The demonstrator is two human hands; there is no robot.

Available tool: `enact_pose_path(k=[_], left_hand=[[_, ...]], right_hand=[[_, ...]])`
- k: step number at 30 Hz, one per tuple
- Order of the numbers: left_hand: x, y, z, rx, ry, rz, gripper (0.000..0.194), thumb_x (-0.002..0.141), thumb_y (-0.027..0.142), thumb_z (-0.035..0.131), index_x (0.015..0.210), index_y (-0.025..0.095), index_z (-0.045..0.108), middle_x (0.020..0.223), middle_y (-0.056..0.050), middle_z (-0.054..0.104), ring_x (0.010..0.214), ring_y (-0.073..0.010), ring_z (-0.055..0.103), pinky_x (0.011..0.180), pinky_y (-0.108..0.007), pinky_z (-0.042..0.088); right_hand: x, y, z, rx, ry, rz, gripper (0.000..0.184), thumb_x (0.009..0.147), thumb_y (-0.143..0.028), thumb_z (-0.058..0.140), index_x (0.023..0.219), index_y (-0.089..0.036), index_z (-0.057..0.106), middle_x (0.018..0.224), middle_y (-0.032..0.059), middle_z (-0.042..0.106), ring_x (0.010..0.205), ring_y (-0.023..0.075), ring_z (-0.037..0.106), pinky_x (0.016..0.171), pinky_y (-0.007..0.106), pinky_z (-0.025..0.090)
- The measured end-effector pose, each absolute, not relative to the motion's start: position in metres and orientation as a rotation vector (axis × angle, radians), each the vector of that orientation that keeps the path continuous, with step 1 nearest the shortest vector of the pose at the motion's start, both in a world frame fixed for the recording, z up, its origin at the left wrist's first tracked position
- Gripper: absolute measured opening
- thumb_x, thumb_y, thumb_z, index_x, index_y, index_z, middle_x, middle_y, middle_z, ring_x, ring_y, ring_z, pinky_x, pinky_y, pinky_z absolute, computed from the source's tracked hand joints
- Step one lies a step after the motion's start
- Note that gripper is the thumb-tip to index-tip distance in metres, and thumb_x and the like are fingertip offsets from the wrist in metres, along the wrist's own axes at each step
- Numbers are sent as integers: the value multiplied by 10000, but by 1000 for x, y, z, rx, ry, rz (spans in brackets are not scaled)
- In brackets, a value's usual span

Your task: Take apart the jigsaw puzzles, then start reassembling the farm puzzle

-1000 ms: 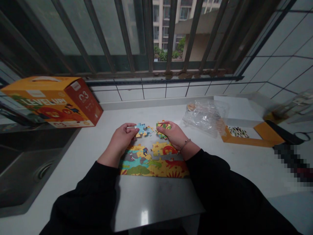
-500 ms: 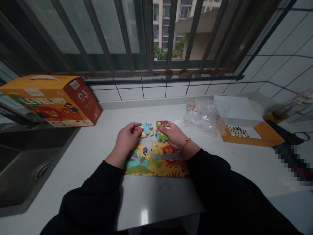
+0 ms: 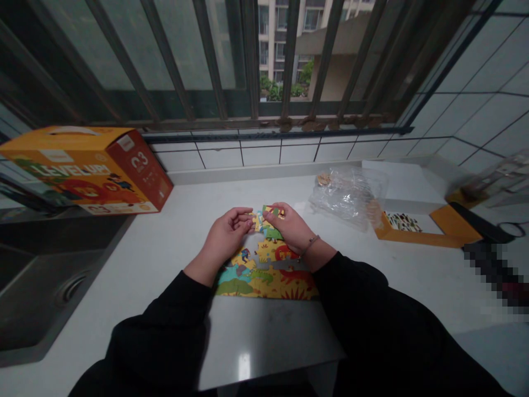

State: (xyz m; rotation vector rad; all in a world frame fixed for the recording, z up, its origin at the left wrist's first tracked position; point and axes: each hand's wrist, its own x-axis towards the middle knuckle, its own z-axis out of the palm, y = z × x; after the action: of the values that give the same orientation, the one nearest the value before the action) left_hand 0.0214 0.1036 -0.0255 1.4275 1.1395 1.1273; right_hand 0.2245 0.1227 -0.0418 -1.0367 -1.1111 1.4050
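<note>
Between thumb and fingers, my left hand (image 3: 228, 231) pinches a jigsaw puzzle piece (image 3: 257, 222), its visible part yellow and light blue. My right hand (image 3: 289, 225) grips joined green, red and yellow puzzle pieces (image 3: 273, 232) with the thumb on top. The two held parts meet edge to edge; I cannot tell whether they interlock. Just below lies a partly assembled puzzle (image 3: 264, 281) with a green, yellow and red animal scene. Its upper pieces, including one with a red lion (image 3: 283, 253), sit slightly apart from the bottom strip. The right forearm covers part of its right side.
An orange puzzle box (image 3: 82, 171) stands at the left by a sink (image 3: 25, 298). Crumpled clear plastic (image 3: 347, 193) lies at the back right, beside an open orange box (image 3: 425, 238) with patterned contents. A barred window rises behind the white counter (image 3: 165, 242).
My left hand has moved right, bringing its puzzle piece up against the pieces in my right hand. My right hand has barely moved.
</note>
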Motion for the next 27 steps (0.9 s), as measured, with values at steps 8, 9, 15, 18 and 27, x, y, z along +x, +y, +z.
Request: enact_pose_path(k=[8,9,15,18,27], left_hand=[[10,108,-28,2244,1747,822,517,931,475,763,1328,153,685,1427,-231,671,1347,-411,585,1192,-601,434],[10,108,-30,2281,1794,738,525,926,490,765,1318,151,685,1426,-233,664,1335,-419,580,1174,-594,442],[12,111,-32,2255,1810,648,378,901,443,781,1175,198,689,1308,-167,692,1230,-376,607,1056,-510,484],[11,109,-27,2137,1656,751,375,854,382,815,1157,236,650,1176,-103,722,1090,-308,647,947,-433,505],[19,104,-29,1869,1252,965,265,981,307,621,1241,258,626,1075,-48,745,927,-200,700,843,-337,556]], right_hand=[[231,129,-43,-1073,-1166,1225,550,774,-550,928,1167,-252,683,1080,37,762,928,193,746,833,339,622],[231,128,-43,-1089,-1188,1211,548,773,-539,930,1171,-253,685,1075,36,766,930,196,750,838,344,624],[231,122,-35,-1129,-1309,1277,598,736,-450,961,1233,-231,710,1089,59,799,934,209,758,903,387,631],[231,120,-31,-1145,-1361,1318,676,725,-429,969,1314,-218,712,1137,77,803,936,218,754,898,401,630],[230,119,-30,-1219,-1679,947,353,741,-464,971,962,-256,792,1033,53,738,1012,258,706,946,401,567]])
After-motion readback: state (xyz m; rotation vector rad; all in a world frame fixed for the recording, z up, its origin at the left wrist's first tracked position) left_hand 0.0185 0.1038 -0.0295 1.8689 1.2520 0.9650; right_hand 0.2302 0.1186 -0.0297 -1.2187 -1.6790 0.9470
